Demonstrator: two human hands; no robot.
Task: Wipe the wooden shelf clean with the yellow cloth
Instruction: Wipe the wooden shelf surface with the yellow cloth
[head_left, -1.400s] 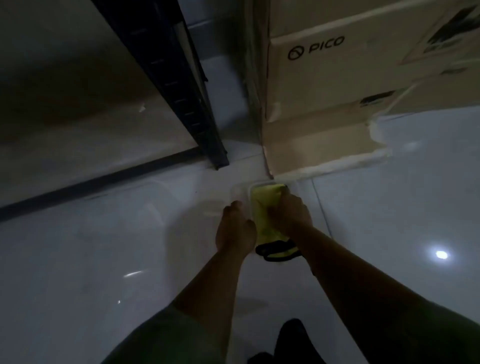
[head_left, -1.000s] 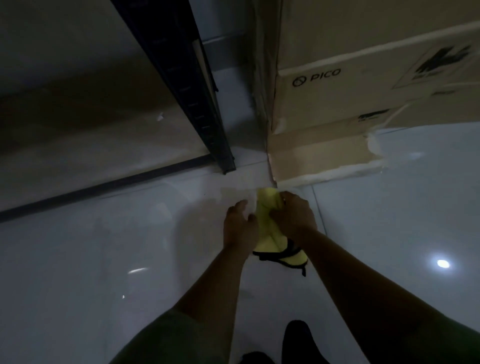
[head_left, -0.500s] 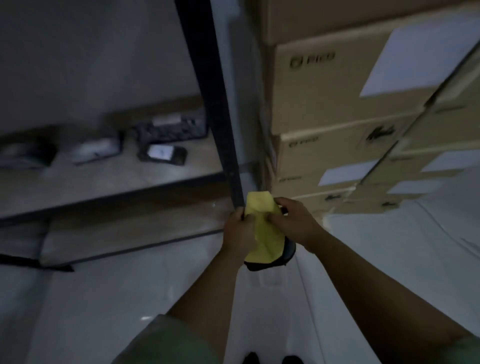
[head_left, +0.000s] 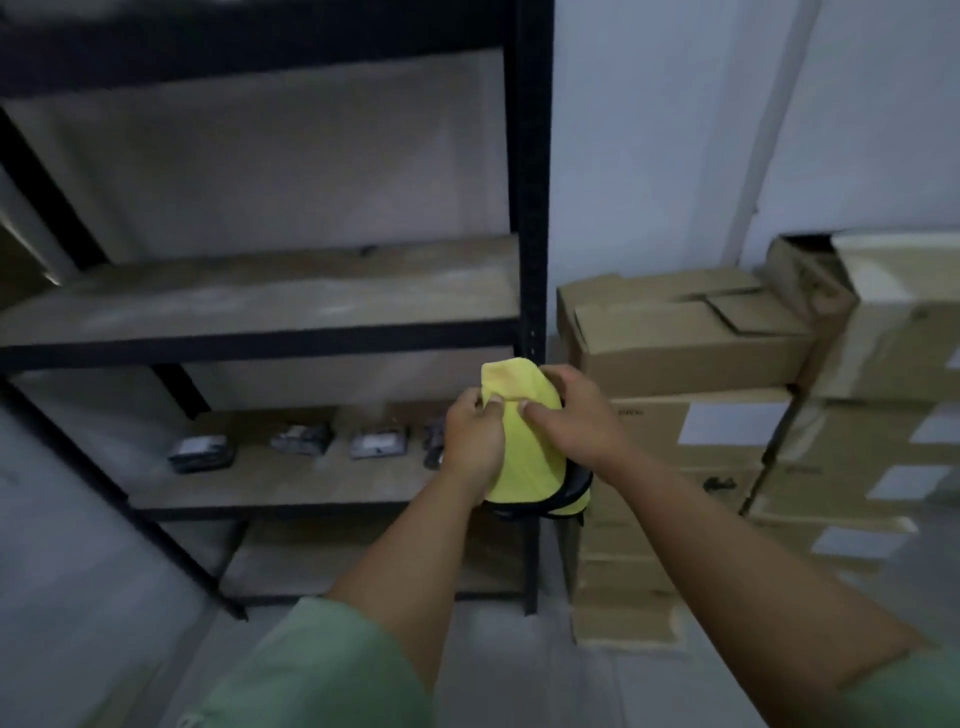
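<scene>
Head camera looks forward and down past my two forearms at a dim storeroom. Both my hands are closed on the yellow cloth (head_left: 519, 441), which I hold up in the air between them, in front of the black upright post (head_left: 531, 208) at the right end of the rack. My left hand (head_left: 475, 441) has its fingers curled round the cloth's left edge, thumb on the front near the top. My right hand (head_left: 576, 415) grips the right side, thumb pressed on the front and fingers wrapped behind. The cloth is folded, with dark trim showing along its bottom edge.

To the left stands the wooden shelf (head_left: 270, 296), a pale board in a black metal frame, at about the height of my hands and not touching the cloth. On the board below it lie several small dark packets (head_left: 301, 439) in a row; they are too blurred to tell what they are. A lower board (head_left: 291, 561) sits near the floor.

Right of the rack, stacked cardboard boxes (head_left: 685, 343) stand against the pale wall, some with white labels. Green sleeves (head_left: 322, 670) cover my upper arms.
</scene>
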